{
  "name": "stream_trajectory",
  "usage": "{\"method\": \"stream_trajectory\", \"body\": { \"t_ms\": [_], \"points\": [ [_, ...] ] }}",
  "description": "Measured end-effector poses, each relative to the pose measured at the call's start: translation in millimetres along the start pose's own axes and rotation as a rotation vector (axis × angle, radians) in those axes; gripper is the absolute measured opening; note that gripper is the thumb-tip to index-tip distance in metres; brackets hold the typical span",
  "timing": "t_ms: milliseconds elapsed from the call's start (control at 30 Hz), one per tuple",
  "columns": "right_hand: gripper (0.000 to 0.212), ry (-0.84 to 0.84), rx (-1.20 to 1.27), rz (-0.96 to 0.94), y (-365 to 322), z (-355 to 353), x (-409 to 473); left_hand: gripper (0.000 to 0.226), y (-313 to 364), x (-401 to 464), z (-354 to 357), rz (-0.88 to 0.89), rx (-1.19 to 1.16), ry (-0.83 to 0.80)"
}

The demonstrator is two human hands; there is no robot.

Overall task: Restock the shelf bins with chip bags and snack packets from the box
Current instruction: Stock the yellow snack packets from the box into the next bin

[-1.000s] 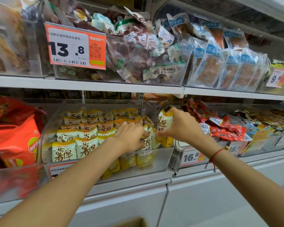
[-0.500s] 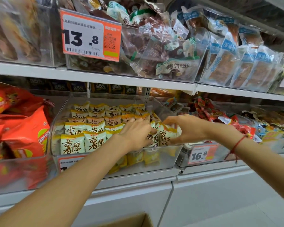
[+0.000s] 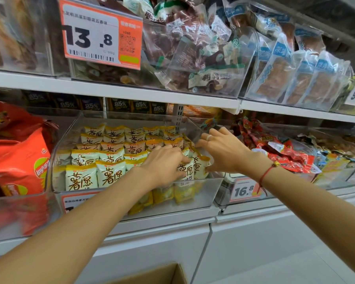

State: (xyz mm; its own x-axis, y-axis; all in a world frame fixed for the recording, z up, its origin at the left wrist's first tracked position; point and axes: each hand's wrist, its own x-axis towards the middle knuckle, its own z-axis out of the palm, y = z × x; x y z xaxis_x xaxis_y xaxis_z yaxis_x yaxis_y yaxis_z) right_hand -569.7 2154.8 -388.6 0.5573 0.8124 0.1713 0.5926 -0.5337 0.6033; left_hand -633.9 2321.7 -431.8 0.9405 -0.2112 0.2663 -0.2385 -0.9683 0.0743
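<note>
left hand (image 3: 164, 165) fingers curled — right hand (image 3: 223, 152) fingers extended

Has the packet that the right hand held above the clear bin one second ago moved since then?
Yes. The packet has gone down into the clear bin, now in the front row at its right end, with both hands on it.

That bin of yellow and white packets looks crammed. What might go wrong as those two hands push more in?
The packets already fill the clear bin in tight rows, so pressing at the right end could buckle a row or pop one over the low front wall. The left hand has its fingers dug in among them and the right hand pushes from the side, which may crush the chips. A loose packet could slide into the neighbouring bin of red packets.
</note>
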Motion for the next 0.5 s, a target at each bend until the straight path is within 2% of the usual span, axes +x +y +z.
{"method": "stream_trajectory", "body": {
  "t_ms": [133,200,367,500],
  "points": [
    [0.031,0.024,0.178,0.011,0,4,-12,0.052,1,0,0,-0.04,-0.06,-0.007],
    [0.026,0.037,0.194,0.028,-3,5,-14,0.052,0,0,1,-0.078,-0.131,-0.022],
    [0.031,0.002,0.177,0.055,-14,-1,-20,0.059,5,-3,-5,-0.117,-0.159,-0.095],
    [0.041,0.066,0.399,0.194,-34,-6,-34,0.054,2,-21,-10,-0.151,-0.127,0.059]
  ]
}}
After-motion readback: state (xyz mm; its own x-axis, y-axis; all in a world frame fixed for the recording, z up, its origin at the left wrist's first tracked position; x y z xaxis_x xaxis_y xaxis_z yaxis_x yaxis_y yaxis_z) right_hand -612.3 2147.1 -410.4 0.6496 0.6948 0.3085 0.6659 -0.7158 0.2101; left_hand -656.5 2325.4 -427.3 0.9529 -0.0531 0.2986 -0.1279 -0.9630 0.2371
